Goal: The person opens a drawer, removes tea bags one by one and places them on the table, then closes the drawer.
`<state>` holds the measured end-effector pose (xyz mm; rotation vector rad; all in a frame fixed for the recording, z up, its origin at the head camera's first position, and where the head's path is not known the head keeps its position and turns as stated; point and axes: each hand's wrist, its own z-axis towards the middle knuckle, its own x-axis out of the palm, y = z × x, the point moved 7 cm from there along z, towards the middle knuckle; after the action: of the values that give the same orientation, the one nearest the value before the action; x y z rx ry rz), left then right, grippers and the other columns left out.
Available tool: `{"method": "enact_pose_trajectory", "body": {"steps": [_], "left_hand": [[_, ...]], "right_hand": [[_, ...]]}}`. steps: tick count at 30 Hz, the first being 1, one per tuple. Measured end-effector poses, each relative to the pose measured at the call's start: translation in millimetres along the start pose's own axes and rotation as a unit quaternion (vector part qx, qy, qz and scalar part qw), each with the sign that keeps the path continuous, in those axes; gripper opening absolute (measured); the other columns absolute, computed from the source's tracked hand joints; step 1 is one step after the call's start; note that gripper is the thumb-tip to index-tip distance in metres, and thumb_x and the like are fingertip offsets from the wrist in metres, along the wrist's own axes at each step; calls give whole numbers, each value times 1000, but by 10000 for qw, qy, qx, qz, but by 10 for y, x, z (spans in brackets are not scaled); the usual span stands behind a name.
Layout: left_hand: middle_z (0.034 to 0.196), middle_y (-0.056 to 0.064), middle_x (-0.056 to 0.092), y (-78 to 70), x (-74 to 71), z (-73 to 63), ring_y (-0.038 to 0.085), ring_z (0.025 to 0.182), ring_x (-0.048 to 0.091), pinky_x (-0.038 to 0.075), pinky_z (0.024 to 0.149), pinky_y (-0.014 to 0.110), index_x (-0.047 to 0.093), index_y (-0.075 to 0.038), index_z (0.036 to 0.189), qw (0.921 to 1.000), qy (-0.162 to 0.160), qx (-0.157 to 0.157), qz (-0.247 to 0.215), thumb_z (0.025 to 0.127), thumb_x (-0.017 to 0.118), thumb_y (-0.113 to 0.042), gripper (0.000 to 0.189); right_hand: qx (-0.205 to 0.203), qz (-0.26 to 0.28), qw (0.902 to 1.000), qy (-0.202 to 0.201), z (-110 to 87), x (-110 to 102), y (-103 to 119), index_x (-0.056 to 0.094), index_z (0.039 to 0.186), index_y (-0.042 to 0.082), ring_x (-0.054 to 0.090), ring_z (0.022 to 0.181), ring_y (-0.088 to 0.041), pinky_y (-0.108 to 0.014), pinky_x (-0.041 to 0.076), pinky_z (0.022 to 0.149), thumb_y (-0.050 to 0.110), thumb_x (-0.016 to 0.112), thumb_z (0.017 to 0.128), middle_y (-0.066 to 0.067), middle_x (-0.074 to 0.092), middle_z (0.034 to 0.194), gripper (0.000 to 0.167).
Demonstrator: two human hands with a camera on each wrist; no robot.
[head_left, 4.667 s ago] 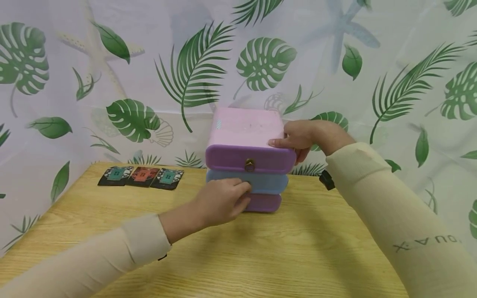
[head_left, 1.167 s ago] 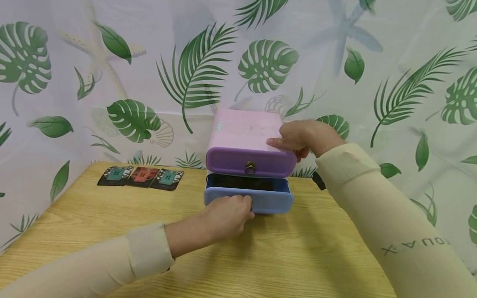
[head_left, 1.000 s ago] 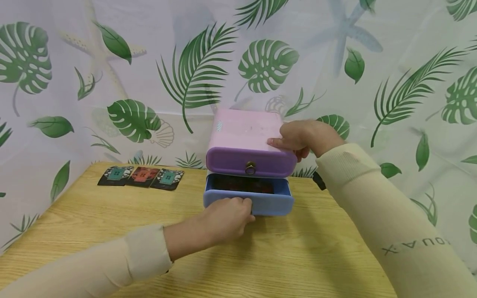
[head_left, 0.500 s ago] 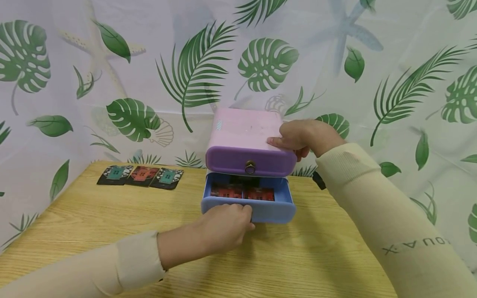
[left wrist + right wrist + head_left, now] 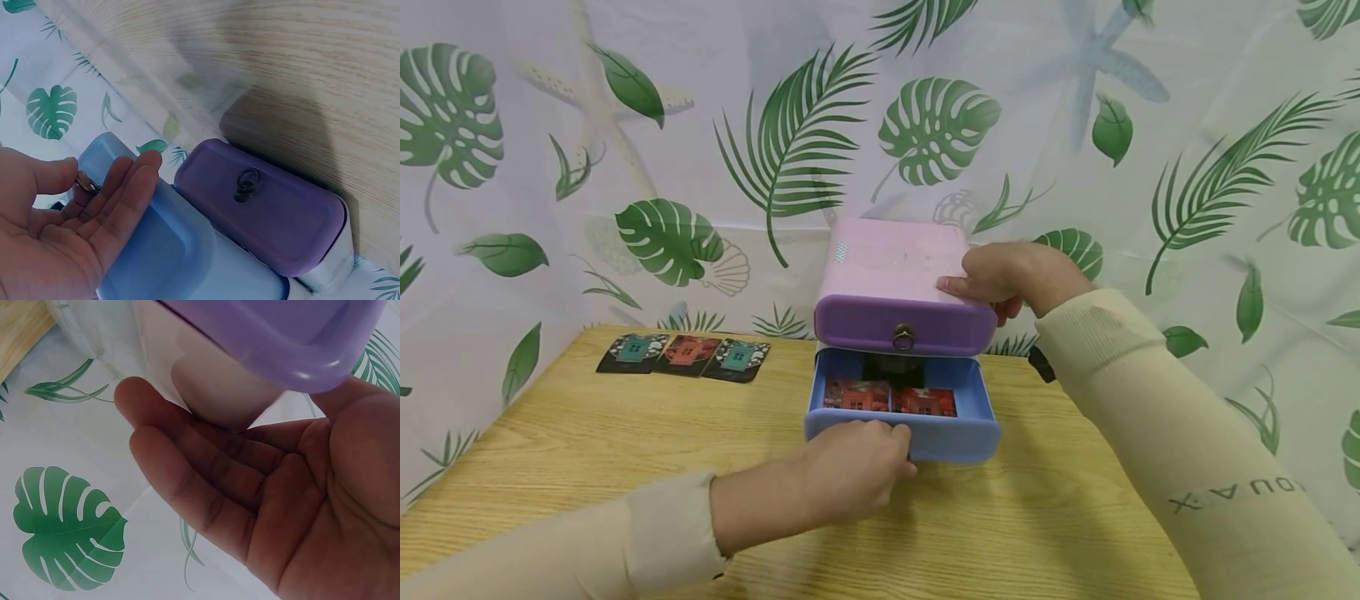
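A small drawer unit with a pink top (image 5: 895,258) stands at the back of the table, its top drawer (image 5: 857,323) purple with a ring pull. Below it the blue drawer (image 5: 977,442) is pulled well out. My left hand (image 5: 853,471) is at its front; in the left wrist view, thumb and index pinch its metal ring pull (image 5: 87,185). Two red picture cards (image 5: 859,397) lie inside, with a dark piece behind them. My right hand (image 5: 1011,273) rests on the unit's right edge, thumb on top; its fingers (image 5: 187,487) extend loosely along the side in the right wrist view.
Three dark cards with teal and red pictures (image 5: 685,354) lie in a row at the table's back left. A leaf-patterned cloth (image 5: 760,83) hangs behind the wooden table (image 5: 1015,517). A lower purple drawer (image 5: 269,215) is closed beneath the blue one.
My left hand has drawn the blue drawer toward me, from closed to well out, and the red cards inside have come into view. My right hand has stayed on the unit.
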<state>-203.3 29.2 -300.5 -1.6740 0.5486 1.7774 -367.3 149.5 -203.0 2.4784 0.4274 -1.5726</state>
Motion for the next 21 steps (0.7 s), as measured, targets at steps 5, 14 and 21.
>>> {"method": "enact_pose_trajectory", "body": {"steps": [5, 14, 21], "left_hand": [[74, 0, 60, -50, -9, -43, 12, 69, 65, 53, 58, 25, 61, -5, 91, 10000, 61, 24, 4, 101, 58, -28, 25], [75, 0, 62, -115, 4, -99, 9, 69, 64, 53, 58, 24, 61, -6, 93, 9998, 213, 15, -4, 101, 58, -30, 25], [73, -2, 61, -180, 29, -146, 4, 65, 59, 51, 56, 21, 62, -7, 94, 9993, 372, 54, -72, 101, 59, -30, 24]], "right_hand": [[-27, -67, 10000, -40, 0, 2, -1, 63, 88, 5, 58, 62, -17, -32, 47, 69, 48, 36, 107, -10, 70, 76, 54], [48, 52, 10000, -34, -7, 8, 1, 63, 87, 5, 60, 65, -19, -34, 49, 70, 48, 35, 106, -10, 69, 77, 55], [38, 68, 10000, -40, -3, 13, -1, 63, 88, 4, 60, 63, -18, -34, 49, 70, 47, 35, 107, -10, 69, 77, 55]]}}
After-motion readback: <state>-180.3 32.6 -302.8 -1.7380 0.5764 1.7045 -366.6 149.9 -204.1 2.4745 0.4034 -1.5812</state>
